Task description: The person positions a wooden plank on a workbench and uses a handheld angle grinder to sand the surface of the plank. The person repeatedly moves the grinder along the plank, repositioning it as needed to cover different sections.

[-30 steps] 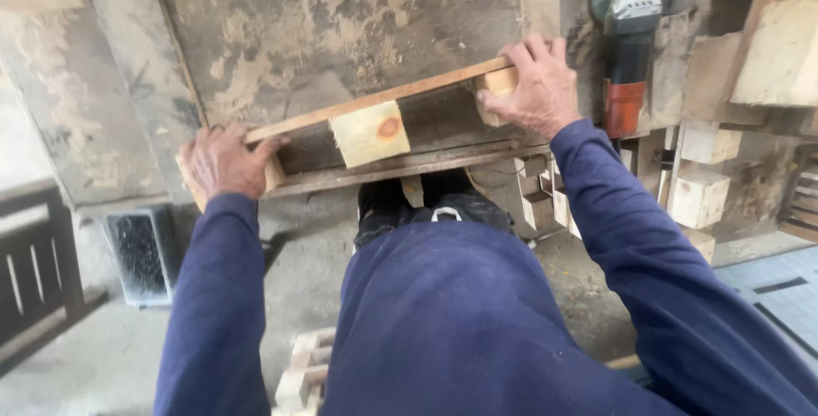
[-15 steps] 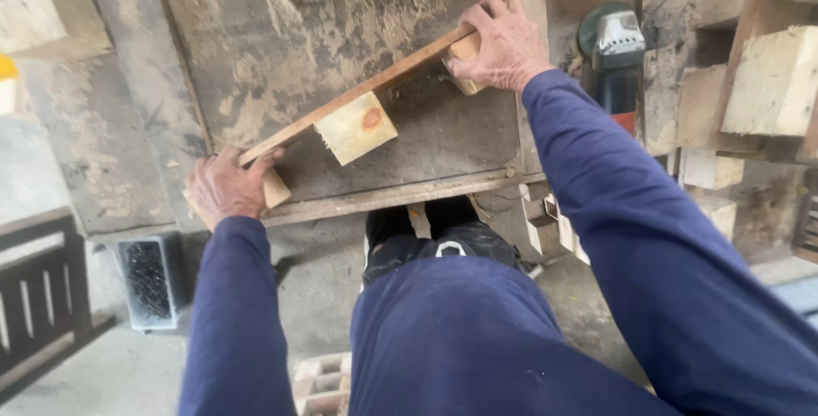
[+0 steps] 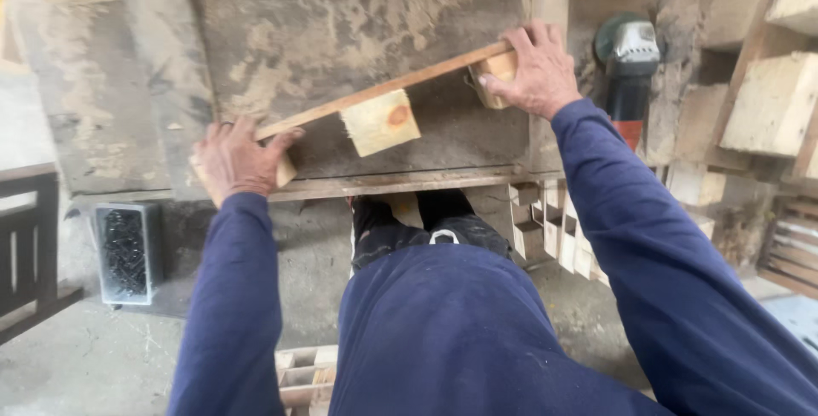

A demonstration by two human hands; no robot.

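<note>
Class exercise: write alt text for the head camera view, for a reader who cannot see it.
Seen from above, a person in dark blue holds a wooden slat with three blocks under it on a worn workbench, left hand at one end, right hand at the other. An angle grinder lies to the right.

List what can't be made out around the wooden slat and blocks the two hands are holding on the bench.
Head view only:
- Block under the left hand: mostly covered by the hand.
- Block under the right hand: partly hidden by the fingers.
- How the middle block joins the slat: the slat hides it.
- Bench: far side cut off by the top edge.
- Power tool: lower part behind the sleeve.
</note>
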